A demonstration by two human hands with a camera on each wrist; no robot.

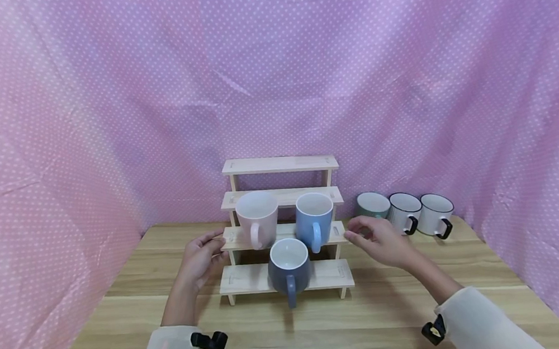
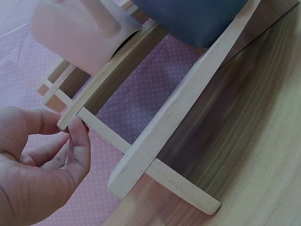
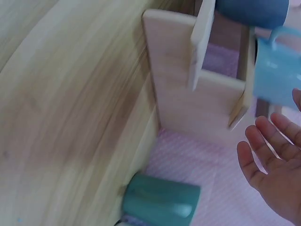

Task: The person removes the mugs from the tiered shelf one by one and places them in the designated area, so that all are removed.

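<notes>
A four-tier wooden display shelf [image 1: 329,273] stands on the table. My left hand [image 1: 202,259] pinches the left end of its second step from the bottom, thumb and finger on the board [image 2: 70,117]. My right hand [image 1: 379,241] is by the same step's right end, fingers spread and holding nothing in the right wrist view. A pink mug [image 1: 264,221] and a light blue mug [image 1: 309,222] sit on that step. On the lowest step is a dark grey-blue mug [image 1: 279,278], its handle toward me.
Right of the shelf, a green mug [image 3: 162,200] and two white mugs [image 1: 400,219] with black rims and handles stand in a row on the wooden table [image 1: 255,345]. Pink dotted cloth [image 1: 271,85] hangs behind and at both sides.
</notes>
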